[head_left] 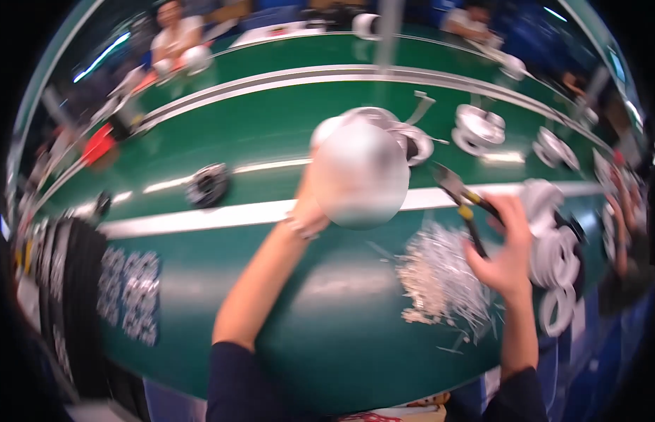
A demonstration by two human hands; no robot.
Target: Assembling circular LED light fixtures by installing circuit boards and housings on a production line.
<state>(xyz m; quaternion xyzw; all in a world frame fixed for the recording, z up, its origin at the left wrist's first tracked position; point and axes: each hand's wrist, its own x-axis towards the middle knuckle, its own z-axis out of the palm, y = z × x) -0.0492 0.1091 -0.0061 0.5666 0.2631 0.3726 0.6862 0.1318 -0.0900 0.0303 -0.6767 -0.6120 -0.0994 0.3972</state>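
Observation:
My left hand grips a glossy white dome-shaped part from its left side, raised above the edge of the green belt. The dome hides most of my fingers. Blurred white round pieces and a white ring show just behind it. In my right hand is a pair of cutting pliers with black and yellow handles; the handles are spread and the metal head points up and left. Below the pliers, a heap of clear plastic strips and small cream pieces lies on the green table.
Black rings stack at the left beside small bluish parts. White rings pile up at the right. The green belt carries a dark round part and white parts. People sit across the belt.

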